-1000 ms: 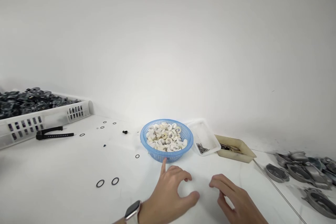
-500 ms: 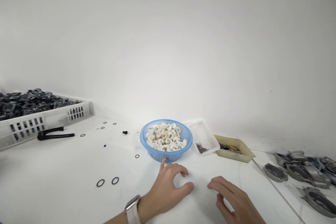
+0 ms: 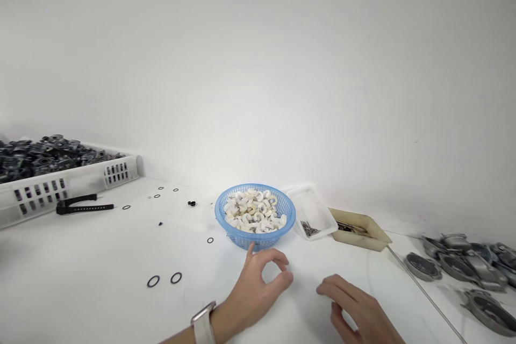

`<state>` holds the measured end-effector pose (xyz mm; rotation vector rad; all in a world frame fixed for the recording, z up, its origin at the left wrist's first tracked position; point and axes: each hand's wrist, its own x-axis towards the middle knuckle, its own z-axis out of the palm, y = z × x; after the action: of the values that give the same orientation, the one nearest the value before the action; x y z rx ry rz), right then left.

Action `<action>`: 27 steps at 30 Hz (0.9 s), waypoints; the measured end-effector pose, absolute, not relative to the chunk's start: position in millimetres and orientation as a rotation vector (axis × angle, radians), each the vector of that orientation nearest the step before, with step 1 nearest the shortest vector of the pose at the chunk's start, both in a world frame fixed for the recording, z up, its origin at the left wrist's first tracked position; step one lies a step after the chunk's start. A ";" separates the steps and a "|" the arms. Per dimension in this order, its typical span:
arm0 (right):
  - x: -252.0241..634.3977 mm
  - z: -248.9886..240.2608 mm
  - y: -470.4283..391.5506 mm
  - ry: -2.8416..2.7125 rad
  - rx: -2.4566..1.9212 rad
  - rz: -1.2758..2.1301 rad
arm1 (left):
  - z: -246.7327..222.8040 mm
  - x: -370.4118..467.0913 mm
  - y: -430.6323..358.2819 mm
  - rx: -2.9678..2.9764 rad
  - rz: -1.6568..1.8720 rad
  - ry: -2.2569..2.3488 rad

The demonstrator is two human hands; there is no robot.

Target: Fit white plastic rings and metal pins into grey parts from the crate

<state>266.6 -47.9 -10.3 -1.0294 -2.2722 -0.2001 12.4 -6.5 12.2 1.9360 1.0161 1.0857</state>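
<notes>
My left hand (image 3: 258, 285), with a watch on its wrist, is over the white table just in front of a blue basket (image 3: 255, 236). Its thumb and fingers curve apart with nothing between them, and one fingertip reaches the basket's front side. White ring-shaped pieces (image 3: 256, 210) fill the basket. To the right, my right hand (image 3: 355, 306) hovers over the table, fingers bent and apart, holding nothing. Behind the hands stand a white tray (image 3: 316, 212) with small metal pieces and a yellowish tray (image 3: 358, 236) with thin items.
At the left, a white crate (image 3: 84, 183) holds dark parts, with a black strap (image 3: 86, 208) before it. Black rings (image 3: 176, 278) lie on the table (image 3: 100, 301). Grey metal parts (image 3: 463, 263) and a thin rod (image 3: 427, 295) are at the right.
The thumb of my left hand has moved slightly left and up, closer to the fingers. My right hand has shifted slightly left.
</notes>
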 end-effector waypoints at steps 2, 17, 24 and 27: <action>266.2 -9.6 -49.2 -2.269 -1.046 -0.203 | 13.2 12.0 -6.8 1.924 1.091 1.013; 265.3 -6.5 -47.6 -2.264 -1.046 -0.204 | 10.1 13.0 -7.2 1.955 1.131 1.014; 265.6 -4.6 -47.4 -2.247 -1.007 -0.183 | 10.7 13.5 -14.6 2.048 1.175 1.035; 265.4 -5.0 -48.4 -2.257 -1.015 -0.201 | 11.4 12.8 -15.3 2.059 1.169 1.033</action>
<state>265.4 -48.4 -5.0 -1.0146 -2.2574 -0.2008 12.8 -15.3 11.4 2.0593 1.0326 1.1687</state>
